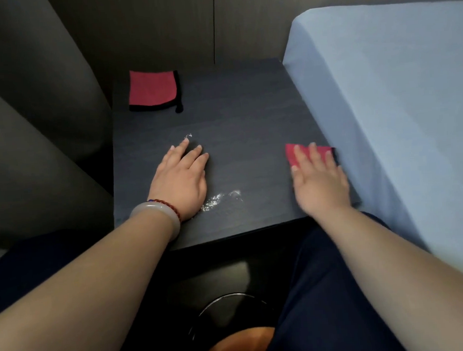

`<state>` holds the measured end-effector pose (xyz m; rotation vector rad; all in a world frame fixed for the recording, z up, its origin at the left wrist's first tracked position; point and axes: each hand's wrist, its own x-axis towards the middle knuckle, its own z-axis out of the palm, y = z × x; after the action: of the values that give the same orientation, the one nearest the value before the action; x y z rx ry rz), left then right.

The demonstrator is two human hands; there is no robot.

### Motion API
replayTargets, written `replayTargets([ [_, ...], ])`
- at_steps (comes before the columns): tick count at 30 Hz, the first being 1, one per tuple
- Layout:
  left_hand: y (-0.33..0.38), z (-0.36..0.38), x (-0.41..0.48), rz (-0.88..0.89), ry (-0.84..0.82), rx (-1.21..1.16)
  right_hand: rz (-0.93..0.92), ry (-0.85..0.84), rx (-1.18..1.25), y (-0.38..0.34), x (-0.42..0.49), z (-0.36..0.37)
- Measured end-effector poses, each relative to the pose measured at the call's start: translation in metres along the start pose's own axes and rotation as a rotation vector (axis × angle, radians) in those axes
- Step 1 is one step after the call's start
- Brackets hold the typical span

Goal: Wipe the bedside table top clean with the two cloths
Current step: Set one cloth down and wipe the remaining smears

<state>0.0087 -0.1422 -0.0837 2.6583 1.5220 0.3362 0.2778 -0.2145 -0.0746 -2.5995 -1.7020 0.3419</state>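
A dark, wood-grained tabletop (248, 106) is filling the middle of the view. It is sitting tight against a bed (383, 98) on its right, whose pale blue sheet is hanging past the tabletop's edge. A dark panelled wall (161, 25) is running across the back with 1 vertical seam in it. On the left, big grey shapes (31, 106) are crowding up to the tabletop; whether they are curtain or upholstery is not clear.

2 red cloths with black trim are lying on the surface. The far cloth (152, 89) is lying flat at the back left corner, well apart from both hands. The near cloth (290, 152) is sitting at the right edge, just beside the bed. The right hand (320, 180) is pressing down on it with fingers straight and spread, covering most of it.

The left hand (181, 178) is resting palm down on the bare surface near the front left, fingers straight and close together, holding nothing. A pale bangle (157, 215) and a red bead bracelet (170, 206) are circling its wrist.

White powder (221, 199) is speckling the surface just beside the heel of the left hand, and a smaller fleck (188, 136) is showing just beyond its fingertips.

Below the front edge, knees (326, 278) in dark trousers are flanking a round black object (227, 305) that is too dim to identify.
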Motion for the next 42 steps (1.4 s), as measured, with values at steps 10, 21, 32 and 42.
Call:
replayTargets([
  [10,0.0,0.0,-0.001,-0.003,-0.008,0.004,-0.248,-0.049,-0.012,-0.037,-0.033,0.008],
  [21,-0.024,-0.018,0.026,-0.121,0.136,-0.061,-0.356,-0.036,0.014,-0.099,-0.045,0.02],
  [32,-0.081,-0.028,0.101,-0.328,-0.131,0.071,-0.397,-0.051,0.062,-0.162,0.013,0.023],
  [42,-0.115,0.001,0.145,-0.36,-0.279,0.012,-0.365,-0.075,0.063,-0.197,0.091,0.015],
])
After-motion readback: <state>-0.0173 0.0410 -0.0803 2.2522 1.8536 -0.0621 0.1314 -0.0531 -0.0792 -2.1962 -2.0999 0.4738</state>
